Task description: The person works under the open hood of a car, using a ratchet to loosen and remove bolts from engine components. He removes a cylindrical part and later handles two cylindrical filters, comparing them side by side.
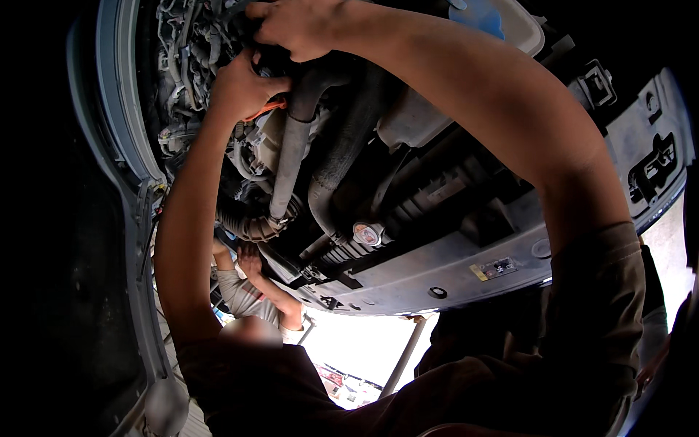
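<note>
Both my arms reach up into a car's engine bay. My left hand (pixel 246 89) is curled at a dark part, its thumb reaching to the right; most of its fingers are hidden. Just below that thumb is an orange strip (pixel 266 111), and beside it a thick grey-black hose (pixel 293 146) runs downward. Above and to the right, my right hand (pixel 302 28) bends its fingers inward over the dark engine area. Whatever lies in either grip is lost in shadow.
Wiring and thin pipes (pixel 193 54) crowd the upper left. A capped radiator neck (pixel 367 234) sits near the front panel (pixel 437 273). A pale reservoir (pixel 413 118) lies under my right forearm. Another person's arm (pixel 269 288) reaches in at lower left.
</note>
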